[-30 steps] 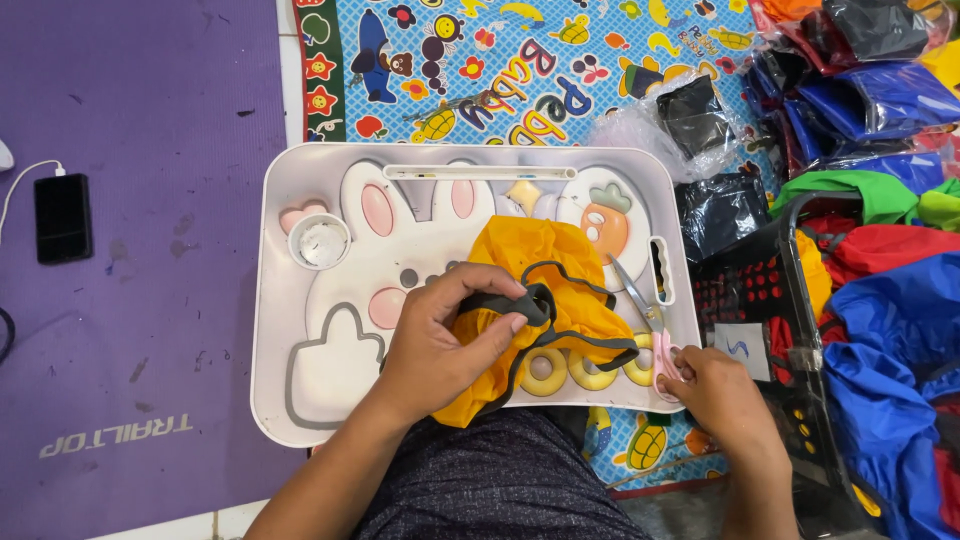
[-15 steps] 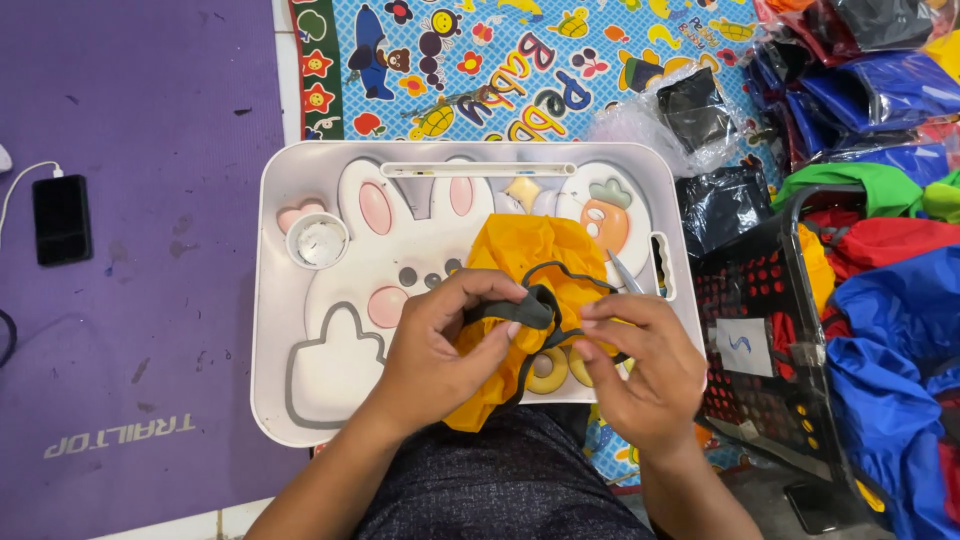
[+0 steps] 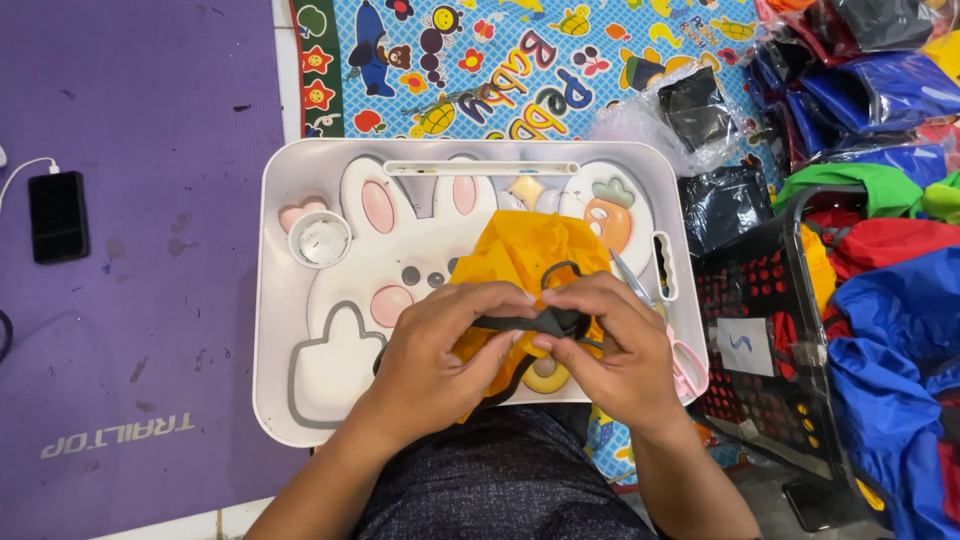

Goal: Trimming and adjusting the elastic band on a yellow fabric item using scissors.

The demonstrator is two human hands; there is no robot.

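Right hand (image 3: 610, 350) has come in from the tray's right edge by the pink-handled scissors (image 3: 672, 350) and is now meeting the left hand (image 3: 445, 350) at the black strap (image 3: 535, 322). Both hands are pinching that strap between thumb and fingertips, its long axis running left-right, lying over the orange fabric (image 3: 525, 255) on the white bunny lap tray (image 3: 300, 180). Both hands are equally near, touching it.
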